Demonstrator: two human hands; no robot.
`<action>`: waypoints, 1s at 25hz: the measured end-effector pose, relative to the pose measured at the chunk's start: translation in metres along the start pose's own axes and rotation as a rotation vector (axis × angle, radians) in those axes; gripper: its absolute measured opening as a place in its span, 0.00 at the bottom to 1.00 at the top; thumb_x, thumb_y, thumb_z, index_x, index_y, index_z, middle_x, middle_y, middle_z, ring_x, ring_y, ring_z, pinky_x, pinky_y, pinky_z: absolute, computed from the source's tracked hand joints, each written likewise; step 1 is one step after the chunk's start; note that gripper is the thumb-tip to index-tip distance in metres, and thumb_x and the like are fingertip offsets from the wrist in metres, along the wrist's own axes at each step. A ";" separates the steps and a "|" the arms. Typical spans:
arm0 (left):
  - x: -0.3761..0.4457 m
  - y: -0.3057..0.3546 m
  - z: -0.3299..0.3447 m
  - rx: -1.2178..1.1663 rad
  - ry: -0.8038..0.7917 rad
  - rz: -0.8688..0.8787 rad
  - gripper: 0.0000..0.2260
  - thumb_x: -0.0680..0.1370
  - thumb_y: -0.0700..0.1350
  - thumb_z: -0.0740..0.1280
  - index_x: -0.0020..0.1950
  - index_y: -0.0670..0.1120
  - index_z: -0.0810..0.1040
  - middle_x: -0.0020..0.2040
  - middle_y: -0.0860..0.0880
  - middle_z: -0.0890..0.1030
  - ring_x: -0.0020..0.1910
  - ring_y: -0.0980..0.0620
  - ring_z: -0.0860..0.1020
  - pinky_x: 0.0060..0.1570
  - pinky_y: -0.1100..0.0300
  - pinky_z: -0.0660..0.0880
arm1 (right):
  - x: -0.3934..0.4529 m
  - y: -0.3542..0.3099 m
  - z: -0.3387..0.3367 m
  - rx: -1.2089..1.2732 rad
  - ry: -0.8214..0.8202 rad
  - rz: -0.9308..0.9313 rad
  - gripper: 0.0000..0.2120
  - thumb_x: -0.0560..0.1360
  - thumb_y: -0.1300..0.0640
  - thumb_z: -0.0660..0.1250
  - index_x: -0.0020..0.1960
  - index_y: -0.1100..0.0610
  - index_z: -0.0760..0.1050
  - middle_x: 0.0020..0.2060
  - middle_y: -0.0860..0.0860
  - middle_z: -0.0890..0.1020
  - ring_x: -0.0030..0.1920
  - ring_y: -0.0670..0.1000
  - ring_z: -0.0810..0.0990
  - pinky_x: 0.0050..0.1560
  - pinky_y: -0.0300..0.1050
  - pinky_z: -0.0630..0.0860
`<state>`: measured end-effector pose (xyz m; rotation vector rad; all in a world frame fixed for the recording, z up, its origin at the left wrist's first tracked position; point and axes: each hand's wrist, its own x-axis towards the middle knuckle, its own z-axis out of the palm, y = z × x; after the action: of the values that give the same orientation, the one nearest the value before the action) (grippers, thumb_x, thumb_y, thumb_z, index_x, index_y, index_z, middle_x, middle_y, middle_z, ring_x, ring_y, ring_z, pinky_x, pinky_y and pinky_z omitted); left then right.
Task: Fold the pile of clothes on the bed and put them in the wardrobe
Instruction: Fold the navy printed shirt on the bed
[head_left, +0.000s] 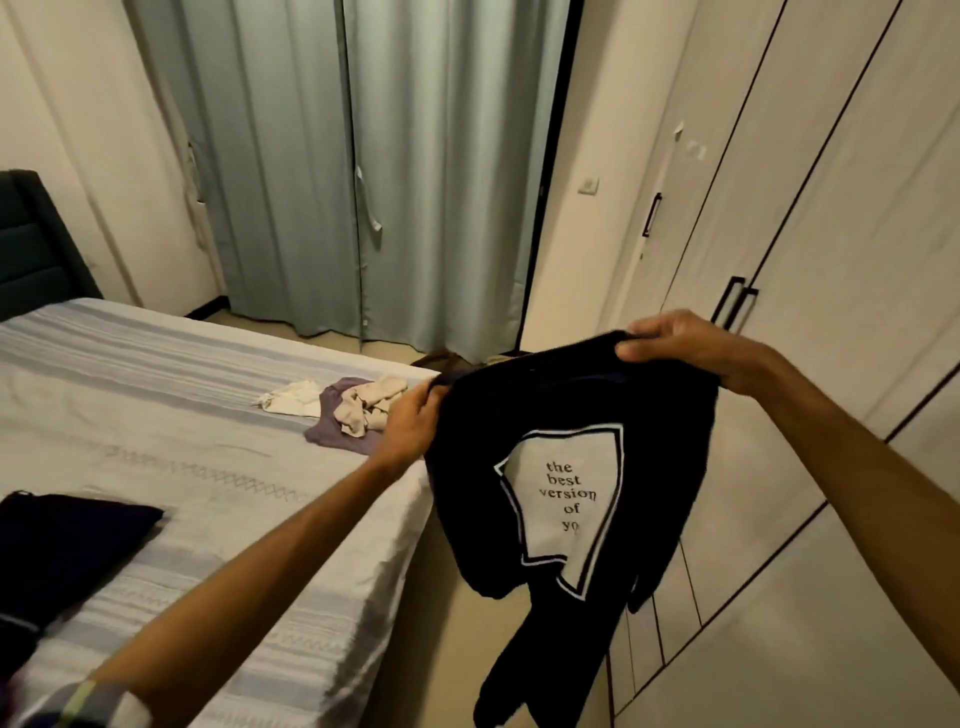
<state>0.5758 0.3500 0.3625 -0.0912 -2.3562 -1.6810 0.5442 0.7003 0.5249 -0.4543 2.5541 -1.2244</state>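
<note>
A black T-shirt (566, 410) with a white printed panel of text hangs in the air beside the bed, held up by its top edge. My left hand (410, 421) grips the left corner and my right hand (680, 348) grips the right corner. On the bed (156, 405) near its far corner lies a small pile of clothes (353, 410): a purple garment with cream and white pieces on top. A folded dark garment (67, 540) rests on the bed at the near left. The wardrobe (810, 249) with black handles stands shut at the right.
Pale green curtains (363, 171) hang across the far wall. A dark headboard (36, 239) is at the far left. A narrow strip of floor (457, 649) runs between the bed and the wardrobe. A light switch (588, 184) sits beside the curtains.
</note>
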 end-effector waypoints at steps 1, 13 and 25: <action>0.009 0.004 -0.022 0.086 -0.010 0.051 0.10 0.87 0.43 0.60 0.61 0.50 0.81 0.53 0.51 0.83 0.51 0.54 0.79 0.47 0.74 0.71 | -0.001 0.009 0.005 -0.049 -0.058 0.043 0.30 0.68 0.46 0.84 0.66 0.54 0.80 0.61 0.50 0.84 0.61 0.53 0.83 0.66 0.50 0.76; 0.056 0.046 -0.192 0.440 -0.514 0.180 0.21 0.79 0.61 0.72 0.43 0.44 0.78 0.35 0.52 0.76 0.35 0.54 0.75 0.38 0.57 0.70 | 0.045 0.053 0.094 -0.210 0.177 -0.151 0.18 0.83 0.63 0.66 0.46 0.41 0.82 0.39 0.40 0.83 0.40 0.38 0.79 0.44 0.34 0.72; 0.041 0.016 -0.289 0.097 -0.412 -0.023 0.12 0.80 0.47 0.72 0.54 0.38 0.83 0.45 0.45 0.84 0.43 0.51 0.82 0.42 0.66 0.78 | 0.077 -0.040 0.164 0.271 0.010 -0.028 0.12 0.78 0.51 0.73 0.54 0.60 0.84 0.43 0.54 0.88 0.44 0.54 0.87 0.40 0.39 0.81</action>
<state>0.5863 0.0809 0.4750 -0.4320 -2.7354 -1.6857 0.5414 0.5317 0.4488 -0.4244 2.3472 -1.5576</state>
